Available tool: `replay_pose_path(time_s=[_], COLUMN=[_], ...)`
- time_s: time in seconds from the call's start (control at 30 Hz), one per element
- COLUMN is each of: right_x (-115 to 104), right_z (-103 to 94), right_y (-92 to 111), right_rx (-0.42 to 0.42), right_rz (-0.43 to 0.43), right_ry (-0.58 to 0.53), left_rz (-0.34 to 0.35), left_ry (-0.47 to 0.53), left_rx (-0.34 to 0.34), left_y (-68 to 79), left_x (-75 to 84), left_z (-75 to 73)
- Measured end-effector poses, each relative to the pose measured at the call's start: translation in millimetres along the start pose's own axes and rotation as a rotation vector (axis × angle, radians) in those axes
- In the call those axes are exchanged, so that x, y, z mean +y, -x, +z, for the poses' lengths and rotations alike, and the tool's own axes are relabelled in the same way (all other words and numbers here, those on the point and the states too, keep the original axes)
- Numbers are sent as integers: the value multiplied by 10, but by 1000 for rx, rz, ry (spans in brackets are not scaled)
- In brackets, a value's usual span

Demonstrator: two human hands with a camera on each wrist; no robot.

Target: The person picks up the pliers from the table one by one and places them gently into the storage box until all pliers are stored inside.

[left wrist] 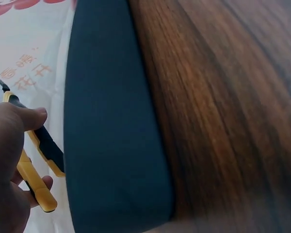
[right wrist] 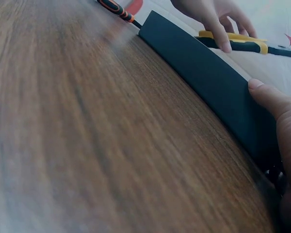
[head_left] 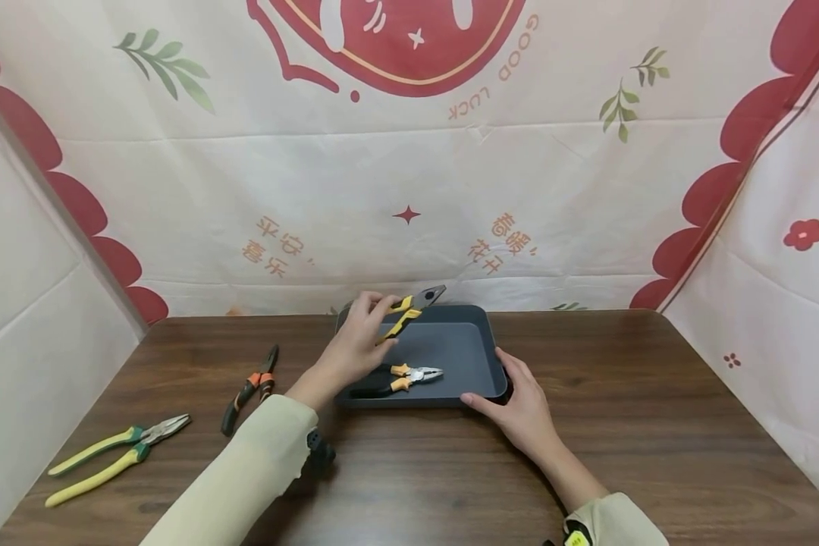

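Note:
My left hand (head_left: 358,341) holds yellow-and-black pliers (head_left: 404,321) by the handles, above a dark grey rectangular tray (head_left: 450,345). The grey jaws of these pliers point to the far right, and the handles stand spread apart. Inside the tray lie other pliers (head_left: 419,374) with black and orange-yellow handles, partly hidden behind the left hand. At the tray's near right corner, my right hand (head_left: 522,406) grips it, thumb at the front rim and fingers along the right side. In the right wrist view the thumb (right wrist: 269,97) presses the tray wall (right wrist: 208,77).
Left of the tray, pliers with orange-and-black handles (head_left: 249,390) lie on the brown wooden table (head_left: 621,409). Farther left are pliers with yellow-and-green handles (head_left: 119,459). A printed white cloth (head_left: 409,174) hangs behind the table and along both sides.

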State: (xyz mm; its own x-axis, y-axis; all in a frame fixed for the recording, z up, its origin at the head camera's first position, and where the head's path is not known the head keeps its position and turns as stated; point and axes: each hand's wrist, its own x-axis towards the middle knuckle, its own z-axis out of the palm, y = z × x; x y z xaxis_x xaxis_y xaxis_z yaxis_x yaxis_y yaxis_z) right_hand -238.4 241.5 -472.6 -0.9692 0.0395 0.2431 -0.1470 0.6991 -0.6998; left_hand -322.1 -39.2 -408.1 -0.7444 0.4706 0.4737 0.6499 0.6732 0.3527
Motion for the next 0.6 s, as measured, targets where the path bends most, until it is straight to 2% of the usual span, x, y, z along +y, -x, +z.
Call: replay_pose_path(time_s=[0.23,0.43,0.6], right_x=[0,-1,3], right_z=[0,-7,0], right_y=[-1,0,-2], right_rx=[6,10,12], right_rz=[-1,1,5], right_ry=[3,5,6], left_rz=[59,113,125], left_ry=[-15,-48,-47], left_rx=[-85,-226,-340], left_y=[-45,-88,-107], left_x=[17,-8,-62], left_z=[15,-17,-52])
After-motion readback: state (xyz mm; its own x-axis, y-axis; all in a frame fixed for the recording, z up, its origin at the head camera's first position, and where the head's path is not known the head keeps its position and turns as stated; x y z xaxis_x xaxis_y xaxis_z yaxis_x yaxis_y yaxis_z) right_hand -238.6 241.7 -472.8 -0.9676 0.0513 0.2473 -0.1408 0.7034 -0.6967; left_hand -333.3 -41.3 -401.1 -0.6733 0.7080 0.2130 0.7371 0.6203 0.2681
